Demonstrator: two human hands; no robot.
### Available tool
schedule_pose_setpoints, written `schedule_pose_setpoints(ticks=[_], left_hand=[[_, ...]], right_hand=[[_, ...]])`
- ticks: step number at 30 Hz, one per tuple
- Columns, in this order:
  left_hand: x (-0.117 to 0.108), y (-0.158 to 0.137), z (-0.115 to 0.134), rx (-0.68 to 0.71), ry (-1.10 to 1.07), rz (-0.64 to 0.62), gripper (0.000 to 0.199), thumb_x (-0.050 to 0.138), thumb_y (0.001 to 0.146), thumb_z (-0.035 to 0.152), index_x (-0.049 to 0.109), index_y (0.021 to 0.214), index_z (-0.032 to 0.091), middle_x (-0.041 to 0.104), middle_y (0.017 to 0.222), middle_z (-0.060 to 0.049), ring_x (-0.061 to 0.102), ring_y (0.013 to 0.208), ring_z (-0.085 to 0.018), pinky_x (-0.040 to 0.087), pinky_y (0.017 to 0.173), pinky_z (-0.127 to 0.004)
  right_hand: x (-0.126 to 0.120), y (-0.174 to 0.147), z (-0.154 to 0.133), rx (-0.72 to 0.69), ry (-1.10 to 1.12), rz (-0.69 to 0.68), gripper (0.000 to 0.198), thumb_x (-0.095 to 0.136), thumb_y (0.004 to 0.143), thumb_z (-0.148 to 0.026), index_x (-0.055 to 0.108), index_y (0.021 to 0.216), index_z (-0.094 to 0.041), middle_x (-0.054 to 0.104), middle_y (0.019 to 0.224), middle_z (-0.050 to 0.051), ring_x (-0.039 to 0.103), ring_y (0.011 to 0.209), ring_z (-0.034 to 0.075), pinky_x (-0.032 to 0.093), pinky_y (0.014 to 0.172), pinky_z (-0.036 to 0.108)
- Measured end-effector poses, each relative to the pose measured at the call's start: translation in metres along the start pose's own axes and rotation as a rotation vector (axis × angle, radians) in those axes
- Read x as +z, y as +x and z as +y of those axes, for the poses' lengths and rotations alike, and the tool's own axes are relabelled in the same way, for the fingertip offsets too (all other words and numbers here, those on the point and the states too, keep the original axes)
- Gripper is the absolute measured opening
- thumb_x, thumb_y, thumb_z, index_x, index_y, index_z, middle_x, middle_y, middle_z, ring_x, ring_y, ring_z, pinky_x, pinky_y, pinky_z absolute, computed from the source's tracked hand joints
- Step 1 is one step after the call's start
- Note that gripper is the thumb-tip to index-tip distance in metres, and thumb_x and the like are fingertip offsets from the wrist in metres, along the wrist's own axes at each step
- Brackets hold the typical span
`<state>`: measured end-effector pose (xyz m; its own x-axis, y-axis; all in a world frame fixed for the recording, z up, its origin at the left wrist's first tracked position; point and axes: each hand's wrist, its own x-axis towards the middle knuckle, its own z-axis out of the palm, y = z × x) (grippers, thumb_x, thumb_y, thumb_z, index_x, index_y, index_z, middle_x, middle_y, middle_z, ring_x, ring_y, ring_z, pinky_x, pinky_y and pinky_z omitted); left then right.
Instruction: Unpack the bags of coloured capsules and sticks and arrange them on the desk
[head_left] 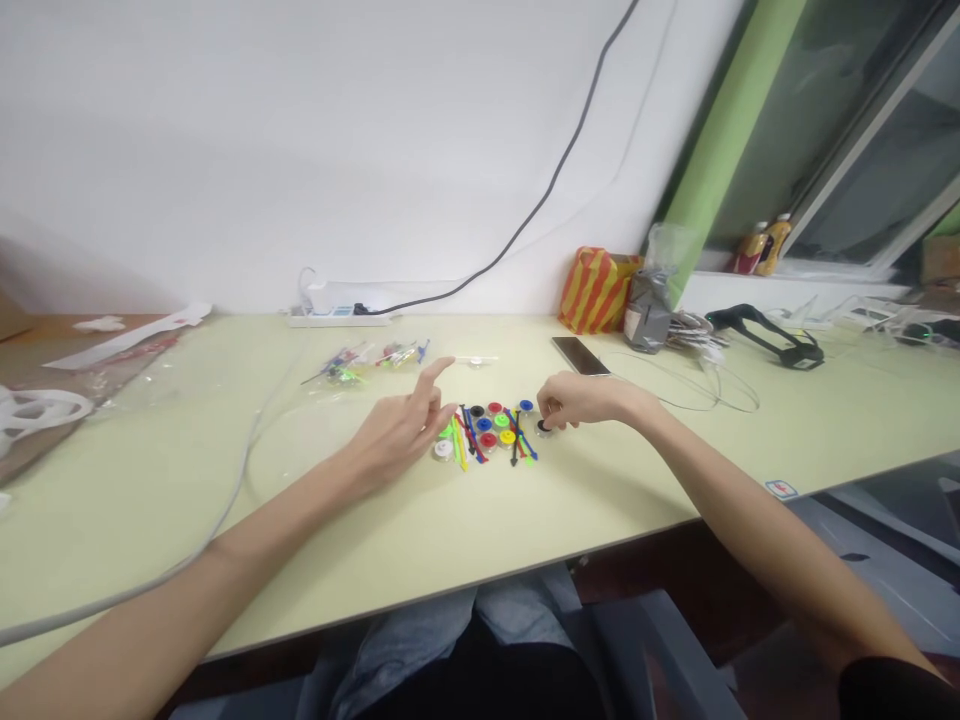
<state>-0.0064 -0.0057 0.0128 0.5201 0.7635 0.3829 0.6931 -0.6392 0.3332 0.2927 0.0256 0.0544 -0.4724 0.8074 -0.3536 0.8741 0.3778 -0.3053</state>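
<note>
On the table sits a cluster of small coloured round pieces and plastic arrows. My right hand (pixel 574 402) has its fingers closed on a round piece with a black centre (pixel 544 428), at the cluster's right edge. At the left side hovers my left hand (pixel 401 430), index finger stretched out and thumb apart, close to a white round piece (pixel 444 450). Between the hands are a yellow round piece (pixel 508 438), a red one (pixel 487 441), a blue one (pixel 484 425) and several others. Coloured arrows (pixel 517 448) lie among them, some crossing.
Behind the cluster lie bags of small coloured parts (pixel 341 366) and a clear piece (pixel 476 361). A phone (pixel 580 356), striped bag (pixel 596 290) and black headset-like frame (pixel 776 338) stand farther right. A power strip (pixel 337 317) is by the wall; a grey cable (pixel 232 500) crosses at left.
</note>
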Motion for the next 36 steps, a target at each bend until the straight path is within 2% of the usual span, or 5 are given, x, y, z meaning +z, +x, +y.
schedule_pose_setpoints(ticks=[15, 22, 25, 30, 36], left_hand=[[0.001, 0.0, 0.0, 0.025, -0.003, 0.002, 0.057, 0.031, 0.106, 0.041, 0.017, 0.156, 0.018, 0.055, 0.074, 0.005, 0.053, 0.06, -0.015, 0.036, 0.065, -0.025], [0.001, 0.0, 0.0, 0.014, 0.0, -0.019, 0.056, 0.03, 0.106, 0.041, 0.017, 0.156, 0.02, 0.053, 0.074, 0.005, 0.053, 0.061, -0.016, 0.036, 0.066, -0.026], [0.001, 0.001, 0.0, 0.013, 0.002, -0.022, 0.056, 0.031, 0.106, 0.04, 0.017, 0.156, 0.02, 0.053, 0.074, 0.006, 0.054, 0.061, -0.016, 0.036, 0.065, -0.026], [0.002, 0.0, -0.002, 0.003, 0.009, -0.032, 0.056, 0.03, 0.106, 0.042, 0.017, 0.156, 0.02, 0.053, 0.074, 0.006, 0.053, 0.061, -0.016, 0.036, 0.066, -0.026], [0.002, 0.0, -0.003, -0.006, 0.018, -0.038, 0.056, 0.03, 0.106, 0.041, 0.016, 0.157, 0.022, 0.053, 0.074, 0.006, 0.053, 0.061, -0.016, 0.036, 0.066, -0.026]], right_hand=[[-0.001, 0.015, 0.003, -0.066, -0.034, 0.065, 0.007, 0.065, 0.084, -0.018, 0.068, 0.079, -0.014, 0.071, 0.073, 0.005, 0.062, 0.061, 0.015, 0.042, 0.057, 0.025], [-0.003, 0.009, 0.006, -0.036, -0.036, 0.129, 0.02, 0.065, 0.092, -0.035, 0.067, 0.086, -0.016, 0.073, 0.08, 0.006, 0.062, 0.062, 0.014, 0.041, 0.055, 0.024], [-0.003, 0.012, 0.012, -0.01, -0.034, 0.128, 0.018, 0.059, 0.094, -0.029, 0.067, 0.086, -0.015, 0.074, 0.081, 0.006, 0.063, 0.062, 0.014, 0.042, 0.058, 0.024], [-0.001, 0.022, 0.022, -0.029, -0.053, 0.049, 0.011, 0.06, 0.084, -0.012, 0.068, 0.092, -0.014, 0.071, 0.076, 0.005, 0.065, 0.07, 0.016, 0.044, 0.063, 0.023], [0.001, 0.028, 0.028, -0.06, -0.007, 0.024, 0.011, 0.061, 0.085, -0.013, 0.066, 0.094, -0.014, 0.07, 0.079, 0.005, 0.065, 0.069, 0.016, 0.045, 0.062, 0.023]])
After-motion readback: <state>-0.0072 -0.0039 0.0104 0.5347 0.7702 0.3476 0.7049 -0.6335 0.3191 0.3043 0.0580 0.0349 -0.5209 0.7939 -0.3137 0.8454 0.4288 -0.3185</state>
